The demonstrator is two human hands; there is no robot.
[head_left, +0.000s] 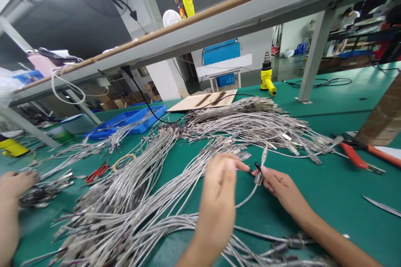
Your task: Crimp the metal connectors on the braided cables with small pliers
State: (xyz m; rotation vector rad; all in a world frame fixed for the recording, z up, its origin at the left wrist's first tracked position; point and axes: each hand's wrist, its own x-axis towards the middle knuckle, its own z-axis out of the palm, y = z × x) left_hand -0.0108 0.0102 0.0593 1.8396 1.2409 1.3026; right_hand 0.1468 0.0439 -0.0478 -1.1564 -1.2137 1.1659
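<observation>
My left hand (219,192) is raised above the bundled cables, its fingers bent towards a small black piece; what its fingertips grip is partly hidden. My right hand (278,183) pinches a grey cable (249,197) near its silvery connector end, with a black bit beside the thumb. The two hands nearly meet at this cable end. Large bundles of grey cables (184,175) with metal plugs lie under and left of my left hand, and another pile (250,121) lies behind both hands.
Red-handled pliers (354,154) and tweezers (380,205) lie at the right. A yellow heat gun (267,77) stands behind the cables. Red scissors (97,172) and a blue tray (145,123) are at the left. Another person's hand (19,183) touches cables at the far left.
</observation>
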